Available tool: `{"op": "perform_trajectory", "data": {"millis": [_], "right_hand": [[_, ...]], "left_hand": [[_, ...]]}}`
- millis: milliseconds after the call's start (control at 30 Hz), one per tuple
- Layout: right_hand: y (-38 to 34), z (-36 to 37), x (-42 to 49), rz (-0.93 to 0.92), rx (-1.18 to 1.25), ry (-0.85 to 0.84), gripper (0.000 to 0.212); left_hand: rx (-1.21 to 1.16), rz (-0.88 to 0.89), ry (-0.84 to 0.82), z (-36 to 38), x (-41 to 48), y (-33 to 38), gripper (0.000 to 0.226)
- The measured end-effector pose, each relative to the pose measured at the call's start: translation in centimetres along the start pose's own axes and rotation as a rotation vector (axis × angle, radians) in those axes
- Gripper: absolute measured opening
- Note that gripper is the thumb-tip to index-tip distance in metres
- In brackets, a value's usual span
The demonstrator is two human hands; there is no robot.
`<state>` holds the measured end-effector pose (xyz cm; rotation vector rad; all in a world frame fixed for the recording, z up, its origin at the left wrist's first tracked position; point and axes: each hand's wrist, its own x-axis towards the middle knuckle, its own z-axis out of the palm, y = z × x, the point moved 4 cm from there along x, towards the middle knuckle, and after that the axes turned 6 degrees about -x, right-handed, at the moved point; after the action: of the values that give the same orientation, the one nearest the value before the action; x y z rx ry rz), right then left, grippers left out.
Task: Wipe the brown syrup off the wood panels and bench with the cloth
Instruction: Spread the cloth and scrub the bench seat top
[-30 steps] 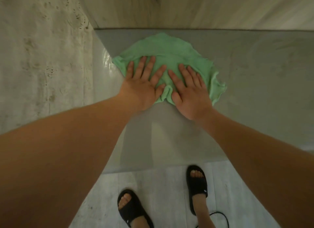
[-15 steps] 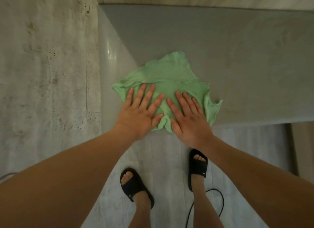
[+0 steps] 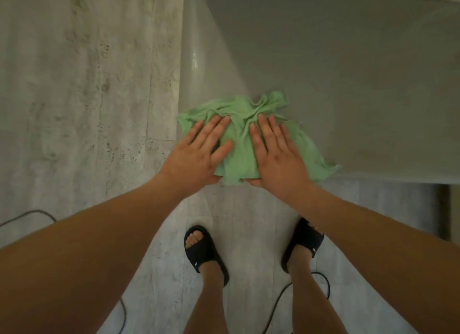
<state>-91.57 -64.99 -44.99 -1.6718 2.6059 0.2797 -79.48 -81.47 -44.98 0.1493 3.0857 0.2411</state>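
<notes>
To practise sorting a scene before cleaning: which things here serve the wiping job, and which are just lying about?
For the job: green cloth; bench; left hand and right hand, both pressing flat on the cloth.
Not part of it: black sandals on the feet; cable on the floor.

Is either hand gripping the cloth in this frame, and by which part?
Neither grips it. The left hand and right hand lie flat, fingers straight, pressing the near half of the green cloth onto the bench at its front edge.
</notes>
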Motion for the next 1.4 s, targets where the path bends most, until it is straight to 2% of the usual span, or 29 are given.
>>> {"op": "perform_trajectory", "data": {"millis": [167, 333, 533, 633, 800, 900, 967, 1033, 1100, 1133, 1200, 1300, 1400], "right_hand": [[-4.1, -0.8, 2.5, 0.011, 0.065, 0.053, 0.129], [-4.5, -1.4, 3.0, -0.086, 0.172, 0.096, 0.109], [3.0, 0.3, -1.3, -0.009, 0.196, 0.143, 0.095], [9.6, 1.7, -5.1, 0.036, 0.159, 0.164, 0.09], [17.7, 3.0, -10.1, 0.126, 0.164, 0.156, 0.083], [18.8, 2.2, -11.3, 0.232, 0.295, 0.159, 0.08], [17.3, 1.3, -11.2, 0.215, 0.394, 0.181, 0.079], [14.9, 1.1, -9.9, 0.142, 0.397, 0.182, 0.069], [13.6, 1.7, -7.4, 0.159, 0.32, 0.137, 0.062], [14.0, 1.9, -6.0, 0.209, 0.293, 0.113, 0.062], [15.6, 2.3, -2.7, 0.312, 0.296, 0.048, 0.064], [19.7, 2.2, 1.6, 0.431, 0.287, -0.033, 0.069], [22.2, 1.7, 6.1, 0.568, 0.326, -0.093, 0.071]], "left_hand": [[-0.061, -0.115, -0.077, -1.2, -3.1, -4.3, 0.12], [-0.033, -0.123, -0.228, -1.4, -1.0, -3.8, 0.138], [0.006, -0.107, -0.289, -0.9, 5.0, 1.7, 0.145], [0.016, -0.085, -0.282, -0.4, 9.5, 5.7, 0.147], [-0.029, -0.035, -0.297, -0.1, 14.8, 10.8, 0.139], [-0.064, -0.062, -0.362, -0.1, 17.3, 12.9, 0.139], [-0.175, -0.043, -0.386, -0.8, 18.0, 12.8, 0.133], [-0.365, -0.021, -0.328, -2.3, 18.1, 11.5, 0.111], [-0.427, -0.005, -0.123, -3.7, 17.9, 9.8, 0.076], [-0.389, -0.028, -0.014, -4.2, 18.0, 9.0, 0.063], [-0.31, -0.173, 0.074, -4.7, 18.5, 6.7, 0.055], [-0.252, -0.412, 0.007, -5.1, 19.9, 4.2, 0.065], [-0.237, -0.551, -0.071, -5.2, 20.8, 2.0, 0.075]]}}
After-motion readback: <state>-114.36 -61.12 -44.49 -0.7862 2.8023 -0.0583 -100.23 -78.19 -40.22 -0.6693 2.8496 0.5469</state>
